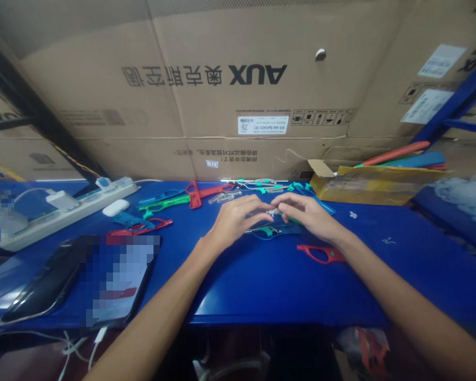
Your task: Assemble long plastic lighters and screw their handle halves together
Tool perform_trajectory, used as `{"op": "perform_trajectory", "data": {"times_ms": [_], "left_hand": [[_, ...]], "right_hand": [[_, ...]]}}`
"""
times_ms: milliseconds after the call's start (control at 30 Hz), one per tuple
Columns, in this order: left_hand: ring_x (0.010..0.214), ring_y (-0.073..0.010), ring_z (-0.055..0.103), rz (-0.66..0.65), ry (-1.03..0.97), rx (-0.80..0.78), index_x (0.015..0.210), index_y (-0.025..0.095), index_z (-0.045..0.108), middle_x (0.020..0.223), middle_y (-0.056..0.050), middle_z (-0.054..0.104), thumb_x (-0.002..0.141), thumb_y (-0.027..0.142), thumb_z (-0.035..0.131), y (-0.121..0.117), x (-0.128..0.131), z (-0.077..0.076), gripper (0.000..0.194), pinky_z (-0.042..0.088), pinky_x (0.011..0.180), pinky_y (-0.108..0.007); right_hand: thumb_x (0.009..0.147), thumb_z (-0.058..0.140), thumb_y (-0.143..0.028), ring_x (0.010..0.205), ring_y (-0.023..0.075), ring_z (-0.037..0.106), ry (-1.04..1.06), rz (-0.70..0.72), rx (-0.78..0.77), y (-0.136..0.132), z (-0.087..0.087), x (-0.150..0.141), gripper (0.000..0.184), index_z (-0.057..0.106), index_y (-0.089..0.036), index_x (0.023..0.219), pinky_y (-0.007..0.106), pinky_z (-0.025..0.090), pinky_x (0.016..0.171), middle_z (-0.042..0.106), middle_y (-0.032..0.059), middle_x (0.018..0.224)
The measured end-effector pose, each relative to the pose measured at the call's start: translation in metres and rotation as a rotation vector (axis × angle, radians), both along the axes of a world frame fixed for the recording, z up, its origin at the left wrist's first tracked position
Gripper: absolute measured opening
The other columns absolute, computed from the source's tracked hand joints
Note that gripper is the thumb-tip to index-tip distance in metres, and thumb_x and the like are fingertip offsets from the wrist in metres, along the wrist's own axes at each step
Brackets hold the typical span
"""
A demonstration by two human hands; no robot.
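At the middle of the table, my left hand (240, 216) pinches one end of a small light-coloured metallic part (273, 212) between thumb and forefinger. The fingertips of my right hand (307, 216) close on the same part from the other side. Something green shows partly under my right fingers; I cannot make out its kind. Just below the hands lies a blue plastic shell (287, 230), like half of a long-nosed lighter, with a green trigger (267, 232) and a thin wire in it. A red shell (321, 254) with a looped handle lies beneath my right forearm.
Red, green and blue shells (194, 194) lie to the left and behind. Several metal rods with green triggers (262, 185) lie at the back. A yellow-taped box (365, 185) of shells stands right. A power strip (71, 211), a tablet (143, 275) and a black phone (43, 280) occupy the left.
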State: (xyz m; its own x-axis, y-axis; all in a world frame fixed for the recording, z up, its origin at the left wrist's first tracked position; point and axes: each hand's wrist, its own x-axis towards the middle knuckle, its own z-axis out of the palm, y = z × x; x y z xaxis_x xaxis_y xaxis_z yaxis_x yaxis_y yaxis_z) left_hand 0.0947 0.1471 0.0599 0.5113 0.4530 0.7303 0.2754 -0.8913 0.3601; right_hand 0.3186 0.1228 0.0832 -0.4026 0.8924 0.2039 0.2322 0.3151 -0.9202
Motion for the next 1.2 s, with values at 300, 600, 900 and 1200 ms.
{"op": "perform_trajectory", "data": {"times_ms": [300, 600, 900, 1200], "left_hand": [[0.108, -0.0193, 0.065, -0.052, -0.072, 0.025, 0.115, 0.025, 0.071, 0.115, -0.006, 0.072, 0.098, 0.027, 0.060, -0.003, 0.003, 0.008, 0.020, 0.051, 0.095, -0.040], [0.131, -0.0239, 0.049, 0.019, -0.086, -0.033, 0.117, 0.030, 0.072, 0.142, -0.006, 0.055, 0.100, 0.032, 0.056, -0.005, 0.009, 0.007, 0.024, 0.042, 0.108, -0.049], [0.114, -0.0247, 0.055, 0.181, 0.492, -0.103, 0.107, 0.020, 0.076, 0.117, -0.006, 0.070, 0.102, 0.044, 0.049, 0.001, 0.007, -0.012, 0.036, 0.044, 0.096, -0.040], [0.112, -0.0223, 0.063, 0.112, 0.555, -0.192, 0.104, 0.021, 0.077, 0.120, -0.004, 0.073, 0.103, 0.028, 0.050, -0.001, 0.010, -0.011, 0.028, 0.045, 0.093, -0.038]], "right_hand": [[0.088, 0.070, -0.042, 0.103, 0.0219, 0.063, -0.002, 0.003, 0.098, 0.005, -0.014, -0.002, 0.038, 0.065, -0.025, 0.122, 0.037, 0.053, 0.084, 0.068, 0.0065, 0.117], [0.092, 0.062, -0.045, 0.105, 0.0245, 0.066, -0.114, 0.044, 0.192, -0.002, -0.008, -0.007, 0.031, 0.077, -0.025, 0.109, 0.042, 0.050, 0.095, 0.075, 0.0046, 0.110], [0.084, 0.066, -0.060, 0.095, 0.0255, 0.067, -0.591, 0.191, -0.119, 0.003, 0.016, 0.056, 0.044, 0.079, -0.023, 0.103, 0.036, 0.049, 0.086, 0.077, 0.0042, 0.101], [0.085, 0.063, -0.061, 0.089, 0.0221, 0.065, -0.543, 0.270, -0.191, 0.003, 0.005, 0.036, 0.046, 0.075, -0.019, 0.102, 0.034, 0.049, 0.081, 0.074, 0.0057, 0.095]]}}
